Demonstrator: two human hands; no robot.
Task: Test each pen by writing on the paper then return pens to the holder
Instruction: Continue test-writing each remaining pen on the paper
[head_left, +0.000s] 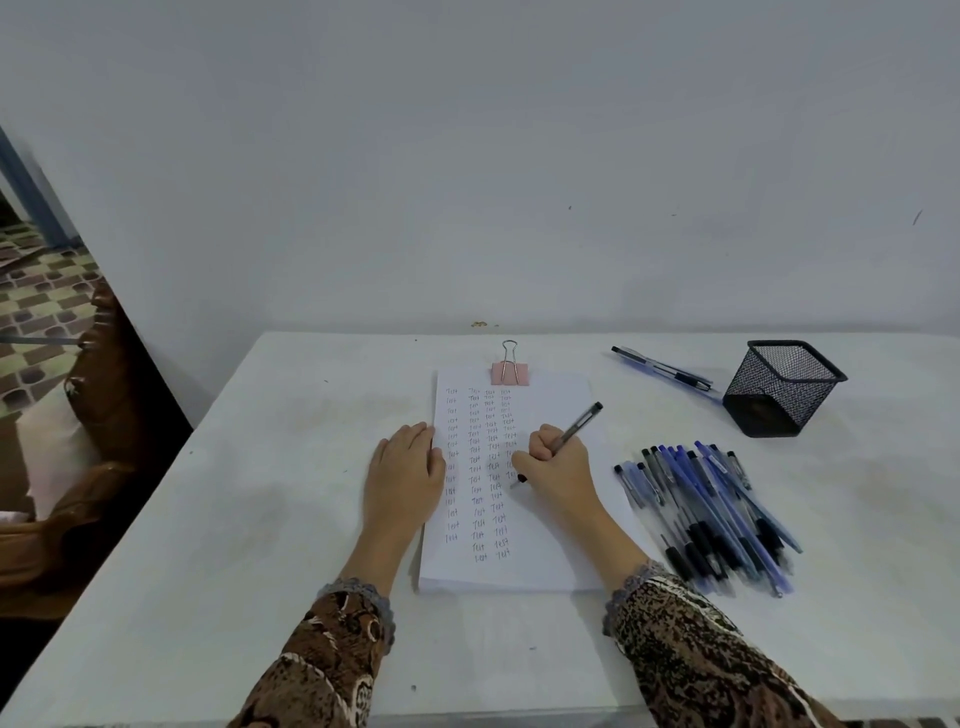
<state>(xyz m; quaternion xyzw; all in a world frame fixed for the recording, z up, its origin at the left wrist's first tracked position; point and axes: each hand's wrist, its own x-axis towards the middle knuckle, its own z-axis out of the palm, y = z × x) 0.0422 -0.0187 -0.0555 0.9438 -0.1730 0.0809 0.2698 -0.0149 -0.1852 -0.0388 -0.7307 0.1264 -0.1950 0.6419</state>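
Pen (576, 426), grey-barrelled, is pinched in the right hand (558, 462) with its tip on the paper stack (545, 561) beside columns of "Test". The left hand (402, 470) lies flat, fingers straight, on the stack's left edge, likely to stop it sliding. Just right lies a loose pile of pens (711, 514), probably kept within reach. Farther back, a pink binder clip (509, 371) binds the sheets, and two pens (662, 368) lie near the black mesh holder (784, 387), which looks empty.
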